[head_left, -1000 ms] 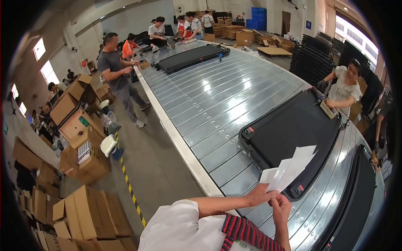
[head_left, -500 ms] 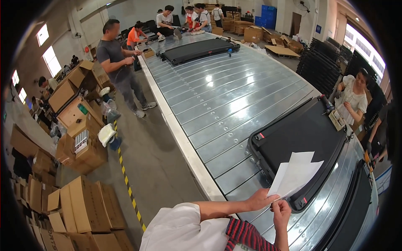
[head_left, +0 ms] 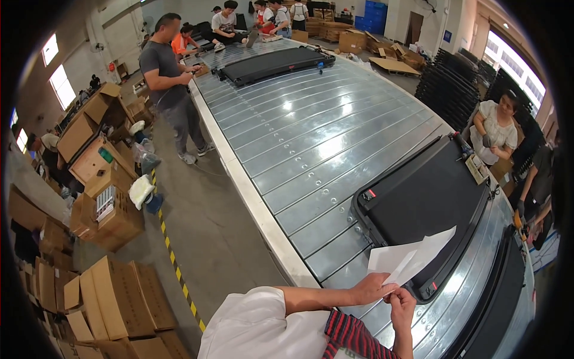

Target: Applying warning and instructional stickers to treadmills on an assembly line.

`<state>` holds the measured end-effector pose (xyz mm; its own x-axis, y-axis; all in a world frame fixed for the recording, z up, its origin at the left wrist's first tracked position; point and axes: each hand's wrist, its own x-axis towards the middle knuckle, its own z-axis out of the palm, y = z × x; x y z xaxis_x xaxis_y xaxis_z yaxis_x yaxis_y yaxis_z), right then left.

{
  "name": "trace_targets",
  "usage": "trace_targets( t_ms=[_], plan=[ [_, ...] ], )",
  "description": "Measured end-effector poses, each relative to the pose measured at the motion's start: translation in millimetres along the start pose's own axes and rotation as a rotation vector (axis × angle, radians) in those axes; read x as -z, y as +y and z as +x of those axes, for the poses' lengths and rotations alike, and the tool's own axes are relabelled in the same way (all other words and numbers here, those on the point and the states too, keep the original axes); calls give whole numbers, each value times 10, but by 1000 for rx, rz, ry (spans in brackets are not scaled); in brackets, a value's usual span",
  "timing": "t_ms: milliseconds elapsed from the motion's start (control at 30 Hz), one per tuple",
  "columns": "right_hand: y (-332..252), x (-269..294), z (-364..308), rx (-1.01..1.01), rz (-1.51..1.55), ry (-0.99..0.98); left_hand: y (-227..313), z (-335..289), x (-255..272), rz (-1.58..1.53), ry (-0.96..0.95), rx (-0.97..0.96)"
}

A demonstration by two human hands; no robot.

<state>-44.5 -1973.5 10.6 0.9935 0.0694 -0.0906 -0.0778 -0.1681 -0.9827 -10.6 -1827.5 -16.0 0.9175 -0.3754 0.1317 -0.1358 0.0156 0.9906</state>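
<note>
White paper sheets (head_left: 417, 261), fanned apart, are gripped along their lower edge by my left hand (head_left: 373, 289). My right hand (head_left: 402, 305) is closed in a pinch at the same lower corner, right against the left fingers. Its fingertips are partly hidden. Just beyond the sheets, a large flat black panel (head_left: 427, 200) with dark rails and small red tags lies on the ribbed metal table (head_left: 287, 155). The paper covers part of its near edge.
Another black panel (head_left: 275, 64) lies at the table's far end, and a third (head_left: 496, 299) at the right. A person (head_left: 495, 131) stands across the table; another person (head_left: 170, 84) stands at its left. Cardboard boxes (head_left: 116, 299) are stacked on the left floor, beyond yellow-black tape (head_left: 173, 257).
The sheets have tilted to the right and fanned apart, while my hands stay nearly in place. The person across the table has brought their hands together. The view has shifted slightly.
</note>
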Motion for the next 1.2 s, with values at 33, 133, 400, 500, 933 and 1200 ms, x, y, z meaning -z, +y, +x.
trace_targets(
  t_ms=[33,133,400,500,933,1200],
  plan=[
    [-17,-25,-4,-2,-3,0,13,-1,20,-4,0,0],
    [-51,-82,4,-23,-105,0,60,-5,85,113,50,-103],
    [-117,-272,22,-4,-51,25,49,-36,214,121,93,-98],
    [-93,-307,71,-35,-93,50,19,-42,285,65,71,-110],
    [-79,-555,223,-38,-105,-32,-46,35,623,-124,69,106],
    [-212,-249,105,-77,162,241,-66,317,1141,121,385,91]
  ],
)
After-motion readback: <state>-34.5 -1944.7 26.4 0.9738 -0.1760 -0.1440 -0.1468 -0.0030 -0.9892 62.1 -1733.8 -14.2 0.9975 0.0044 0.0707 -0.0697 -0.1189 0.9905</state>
